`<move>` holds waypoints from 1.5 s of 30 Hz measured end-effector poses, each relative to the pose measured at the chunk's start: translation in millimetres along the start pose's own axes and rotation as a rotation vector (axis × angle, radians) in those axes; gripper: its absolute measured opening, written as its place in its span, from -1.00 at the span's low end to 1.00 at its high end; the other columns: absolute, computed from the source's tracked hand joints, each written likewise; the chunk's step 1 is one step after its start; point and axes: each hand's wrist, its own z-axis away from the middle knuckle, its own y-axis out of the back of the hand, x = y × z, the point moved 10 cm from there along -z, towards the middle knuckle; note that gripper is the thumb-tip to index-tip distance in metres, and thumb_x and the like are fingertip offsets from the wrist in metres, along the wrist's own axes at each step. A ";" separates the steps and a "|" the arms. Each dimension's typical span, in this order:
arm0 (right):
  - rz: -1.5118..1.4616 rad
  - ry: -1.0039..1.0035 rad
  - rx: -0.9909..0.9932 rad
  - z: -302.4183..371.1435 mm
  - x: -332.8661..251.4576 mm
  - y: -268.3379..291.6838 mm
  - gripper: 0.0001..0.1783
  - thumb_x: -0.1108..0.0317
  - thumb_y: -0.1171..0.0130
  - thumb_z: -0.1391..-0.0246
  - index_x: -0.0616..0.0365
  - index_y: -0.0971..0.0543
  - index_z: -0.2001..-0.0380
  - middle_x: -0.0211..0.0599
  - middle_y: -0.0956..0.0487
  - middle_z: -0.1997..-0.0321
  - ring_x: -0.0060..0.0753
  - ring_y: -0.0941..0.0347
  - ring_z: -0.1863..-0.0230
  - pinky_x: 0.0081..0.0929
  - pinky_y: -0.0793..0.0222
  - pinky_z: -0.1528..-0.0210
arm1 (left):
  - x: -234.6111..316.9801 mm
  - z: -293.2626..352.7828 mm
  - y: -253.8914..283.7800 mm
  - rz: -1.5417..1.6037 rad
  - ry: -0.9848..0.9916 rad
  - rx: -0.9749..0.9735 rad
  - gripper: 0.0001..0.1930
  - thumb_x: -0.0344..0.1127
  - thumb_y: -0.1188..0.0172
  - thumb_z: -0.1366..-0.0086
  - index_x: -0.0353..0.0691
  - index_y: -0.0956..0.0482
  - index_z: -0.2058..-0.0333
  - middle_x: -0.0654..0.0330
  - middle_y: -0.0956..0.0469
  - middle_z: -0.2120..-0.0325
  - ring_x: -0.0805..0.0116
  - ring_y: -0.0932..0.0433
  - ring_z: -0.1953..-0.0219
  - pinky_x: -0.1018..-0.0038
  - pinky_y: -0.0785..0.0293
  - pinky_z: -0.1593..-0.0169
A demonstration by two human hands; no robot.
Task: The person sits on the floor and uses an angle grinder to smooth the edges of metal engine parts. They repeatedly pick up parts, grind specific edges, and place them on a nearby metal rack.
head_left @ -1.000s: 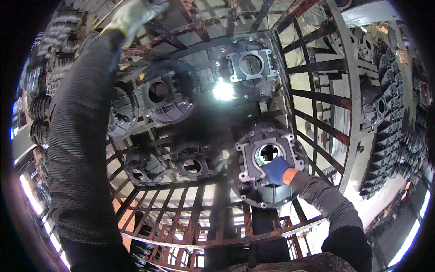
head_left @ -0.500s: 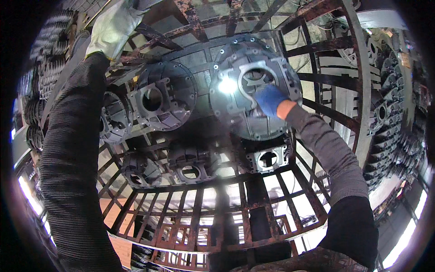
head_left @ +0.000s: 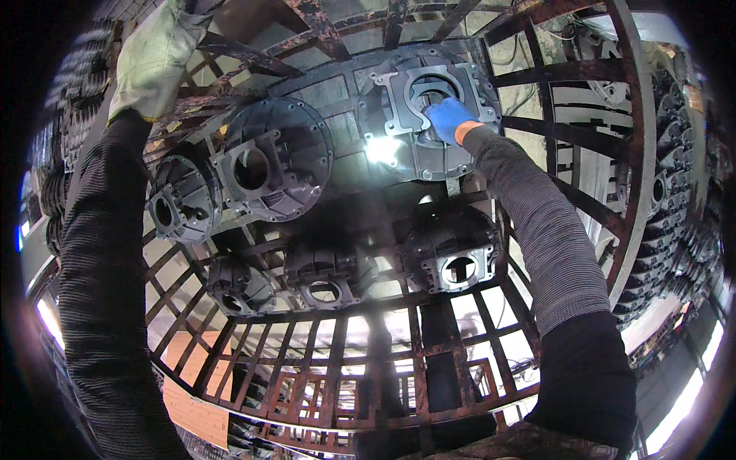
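Note:
A large grey metal bell housing (head_left: 383,96) with a wide round opening stands at the far right inside a rusty metal crate (head_left: 583,134). At the lower edge of that opening is my right hand (head_left: 451,120) in a blue glove, its fingers hooked inside and closed on the rim. My left hand (head_left: 157,65), in a whitish work glove, is at the upper left by the crate's far side. The picture's top edge cuts off its fingers, so their grip is hidden. Two more bell housings, one big (head_left: 303,165) and one smaller (head_left: 184,207), sit to the left.
Nearer me, a row of darker bell housings, left (head_left: 241,287), middle (head_left: 322,276) and right (head_left: 452,238), lies lower in the crate. The slatted crate wall (head_left: 333,368) runs across the near side. Stacked castings (head_left: 659,230) stand outside at right, and cardboard (head_left: 195,399) at lower left.
The bell housing at my right hand has moved away from me, uncovering more of the darker housing nearer me. My left hand has shifted left.

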 end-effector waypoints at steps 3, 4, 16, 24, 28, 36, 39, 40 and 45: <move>0.016 0.017 0.090 7.2 0.5 -15.2 -0.82 0.27 -0.28 -0.21 0.07 -0.71 0.19 -0.05 -0.76 0.19 0.13 -0.70 0.12 0.03 -0.57 0.00 | -1.6 1.7 -0.8 -0.017 -0.001 0.006 -0.35 -0.11 -0.27 -0.45 -0.23 -0.43 -0.43 -0.02 -0.66 -0.22 0.06 -0.65 -0.21 0.28 -0.51 -0.28; 0.022 0.020 0.131 10.5 0.0 -18.1 -0.83 0.28 -0.28 -0.20 0.06 -0.71 0.19 -0.07 -0.75 0.20 0.11 -0.69 0.13 0.01 -0.56 0.01 | -1.7 1.8 -0.9 -0.024 -0.005 0.006 -0.35 -0.11 -0.26 -0.45 -0.23 -0.43 -0.43 -0.02 -0.66 -0.22 0.06 -0.65 -0.21 0.28 -0.50 -0.28; -0.113 -0.172 -0.143 9.9 5.7 -28.5 -0.67 0.23 -0.26 -0.23 0.15 -0.75 0.03 0.10 -0.75 -0.06 0.21 -0.67 -0.16 0.10 -0.55 -0.24 | -8.3 2.7 -3.6 -0.049 0.005 0.009 -0.36 -0.09 -0.24 -0.47 -0.23 -0.43 -0.43 -0.03 -0.65 -0.23 0.05 -0.64 -0.22 0.28 -0.49 -0.29; -0.485 -0.338 -0.235 -24.9 10.0 -49.3 -0.36 -0.03 -0.51 -0.10 0.34 -0.71 -0.02 0.31 -0.69 -0.11 0.46 -0.64 -0.13 0.09 -0.58 -0.14 | -7.7 5.0 -6.0 -0.057 0.007 0.013 -0.37 -0.08 -0.22 -0.48 -0.23 -0.44 -0.42 -0.03 -0.65 -0.23 0.04 -0.63 -0.23 0.27 -0.48 -0.30; -0.440 -0.449 -0.147 -16.1 15.2 -59.7 -0.56 0.14 -0.35 -0.18 0.25 -0.75 0.01 0.21 -0.72 -0.08 0.32 -0.67 -0.14 0.07 -0.58 -0.19 | -10.5 2.3 -7.4 -0.054 0.005 0.024 -0.37 -0.07 -0.22 -0.48 -0.23 -0.44 -0.42 -0.04 -0.64 -0.24 0.04 -0.62 -0.24 0.27 -0.48 -0.31; -0.416 -0.407 0.046 -6.6 13.2 -70.7 -0.61 0.14 -0.38 -0.15 0.27 -0.74 0.14 0.28 -0.73 0.07 0.39 -0.67 0.00 0.15 -0.58 -0.08 | -14.2 5.7 -5.8 -0.071 0.007 0.019 -0.38 -0.06 -0.20 -0.49 -0.23 -0.44 -0.42 -0.04 -0.64 -0.24 0.04 -0.62 -0.25 0.27 -0.47 -0.31; -0.464 -0.426 0.143 -5.0 9.7 -68.6 -0.63 0.14 -0.39 -0.15 0.23 -0.75 0.13 0.23 -0.74 0.11 0.38 -0.68 0.03 0.17 -0.59 -0.07 | -15.7 8.1 -4.4 -0.081 0.015 0.016 -0.38 -0.05 -0.19 -0.50 -0.23 -0.44 -0.42 -0.04 -0.64 -0.24 0.03 -0.61 -0.25 0.27 -0.47 -0.32; -0.459 -0.437 0.079 -4.7 8.2 -74.4 -0.59 0.13 -0.41 -0.13 0.21 -0.75 0.09 0.24 -0.74 0.07 0.37 -0.68 0.01 0.16 -0.59 -0.09 | -15.9 8.2 -5.8 -0.082 0.013 0.010 -0.38 -0.05 -0.19 -0.50 -0.23 -0.44 -0.42 -0.04 -0.64 -0.25 0.03 -0.61 -0.25 0.27 -0.47 -0.32; -0.466 -0.436 0.024 -1.7 3.5 -66.0 -0.63 0.17 -0.34 -0.18 0.22 -0.76 0.08 0.24 -0.73 -0.01 0.34 -0.68 -0.06 0.13 -0.58 -0.14 | -18.4 9.7 -7.8 -0.085 0.010 0.019 -0.38 -0.04 -0.18 -0.50 -0.23 -0.45 -0.42 -0.04 -0.63 -0.25 0.03 -0.61 -0.26 0.27 -0.46 -0.32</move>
